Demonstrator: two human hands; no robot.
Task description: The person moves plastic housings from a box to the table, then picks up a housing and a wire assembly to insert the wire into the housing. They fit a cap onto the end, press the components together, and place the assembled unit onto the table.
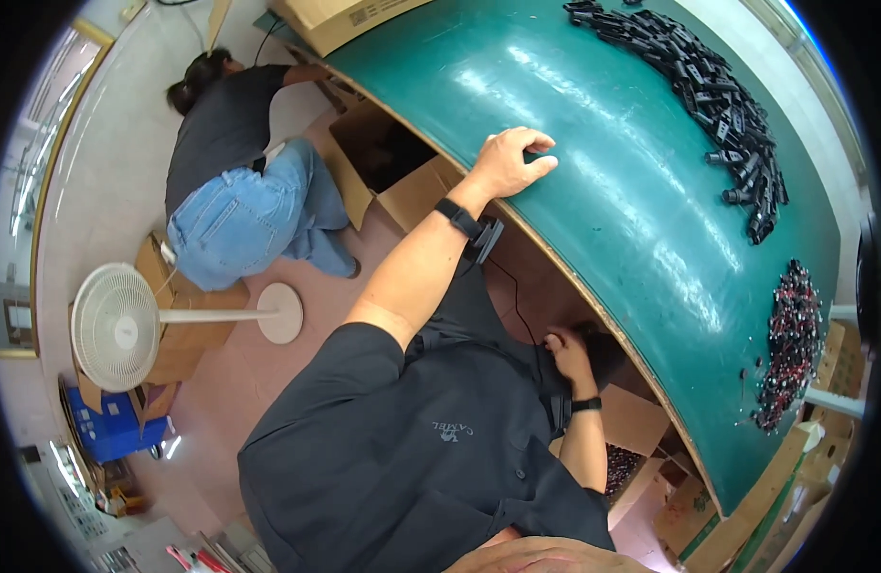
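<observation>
Black shirt [373, 449] nearest, the left hand [510, 162] curls empty over the table [593, 215], what the right hand [569, 355] holds can't be told, and bumps could spill small parts [790, 344].

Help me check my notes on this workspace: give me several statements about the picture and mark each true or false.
1. The left hand is gripping a black part. False: no object shows in it; its thumb and fingers are apart.
2. The right hand is off the green tabletop. True.
3. The heap of black parts lies on the green tabletop. True.
4. The small red and black pieces are mixed into that heap. False: they form a separate pile.
5. The pedestal fan is black. False: it is white.
6. The other person wears blue jeans. True.
</observation>
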